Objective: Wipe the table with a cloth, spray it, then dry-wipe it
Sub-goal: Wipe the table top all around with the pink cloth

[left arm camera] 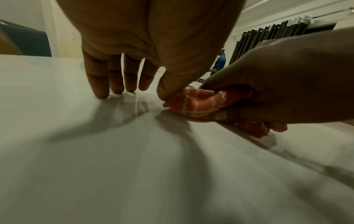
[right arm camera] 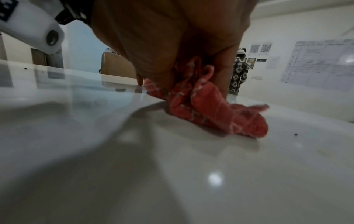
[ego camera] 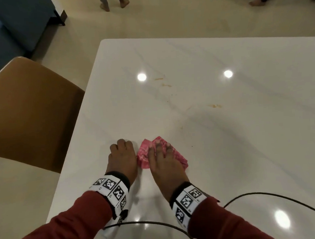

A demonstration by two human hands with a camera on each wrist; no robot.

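A crumpled pink-red checked cloth point(ego camera: 143, 156) point(left arm camera: 199, 104) point(right arm camera: 220, 110) lies near the front of the glossy white marble table point(ego camera: 226, 134). My right hand point(ego camera: 162, 159) point(left arm camera: 287, 91) point(right arm camera: 162, 45) lies on top of it; the thumb curls along its side and cloth bunches up between the fingers. My left hand point(ego camera: 121, 154) point(left arm camera: 134, 37) is just left of the cloth, its fingertips resting on the bare table and its thumb against the cloth's edge. Small brownish stains point(ego camera: 214, 106) dot the table farther out. No spray bottle is in view.
A brown chair point(ego camera: 30, 111) stands against the table's left edge. A black cable point(ego camera: 266, 194) loops over the table's near right part. A blue sofa point(ego camera: 11, 26) and other people's feet point(ego camera: 114, 2) are on the floor beyond.
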